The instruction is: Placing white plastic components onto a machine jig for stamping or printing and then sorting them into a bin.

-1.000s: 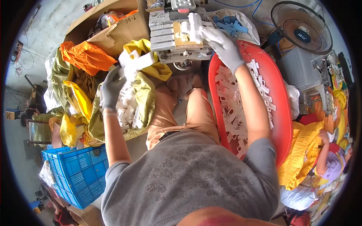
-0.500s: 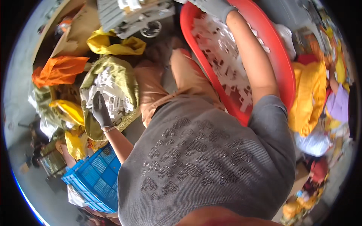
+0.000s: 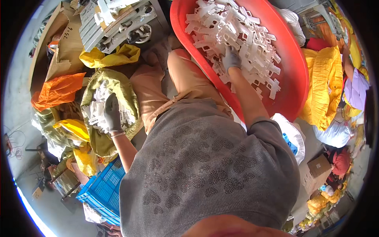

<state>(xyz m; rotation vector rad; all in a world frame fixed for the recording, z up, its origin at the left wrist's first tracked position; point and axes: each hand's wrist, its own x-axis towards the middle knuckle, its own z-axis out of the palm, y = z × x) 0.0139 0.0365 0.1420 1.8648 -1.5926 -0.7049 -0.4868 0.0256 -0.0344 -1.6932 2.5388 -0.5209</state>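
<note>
My right hand point(image 3: 231, 60), in a grey glove, reaches into a long red tub point(image 3: 295, 93). Its fingers are apart and touch a heap of white pistol-shaped plastic pieces point(image 3: 252, 43); no piece is seen clearly gripped. To the left, my gloved left hand point(image 3: 112, 113) rests over an olive-green woven sack point(image 3: 132, 93) with its mouth rolled wide. The fingers of that hand lie stretched out against similar white plastic pieces point(image 3: 95, 106) inside the sack, and nothing shows in its grasp. The palm side of the left hand is hidden.
A blue plastic crate point(image 3: 103, 189) stands behind the green sack. Ahead are a grey machine point(image 3: 118, 27) with a handwheel, a yellow sack point(image 3: 108, 57) and a cardboard box point(image 3: 65, 43). Yellow cloth point(image 3: 323, 87) lies right of the tub, near another person's arm point(image 3: 347, 65).
My right hand has come back from the tub's far end to the middle of the heap. My left hand stays over the sack, its fingers more upright. The view has shifted somewhat.
</note>
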